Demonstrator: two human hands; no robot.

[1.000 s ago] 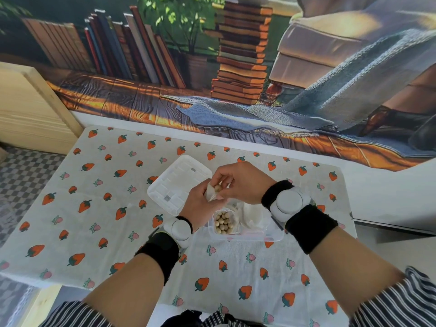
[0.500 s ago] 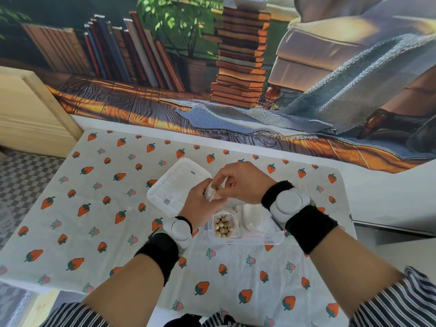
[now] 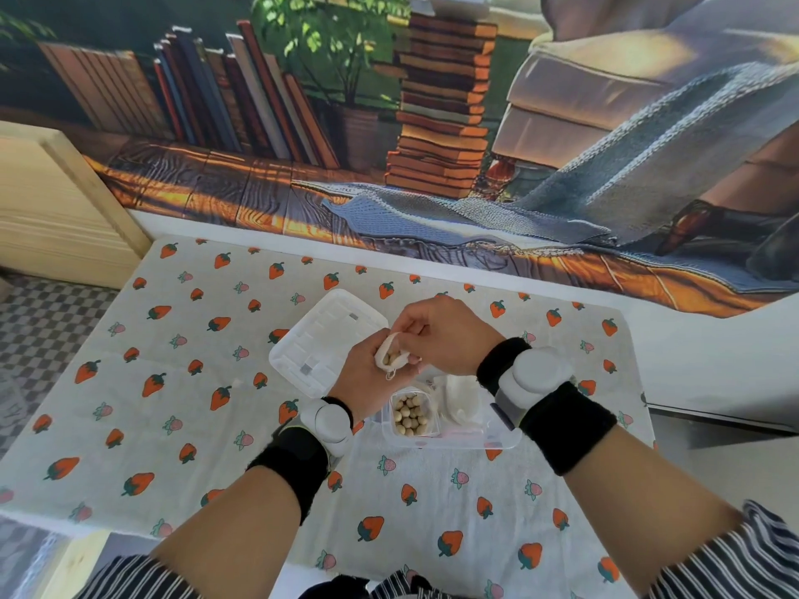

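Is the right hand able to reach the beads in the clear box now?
Probably yes: the beads lie uncovered close by the right hand, with the lid off to the left. The hand pinches the pouch, though, so it must let go first.

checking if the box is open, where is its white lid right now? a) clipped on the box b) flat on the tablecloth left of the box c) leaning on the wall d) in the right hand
b: the white lid lies flat on the strawberry tablecloth just left of the clear box, whose bead compartment is uncovered; the left hand and right hand hold only a small pouch.
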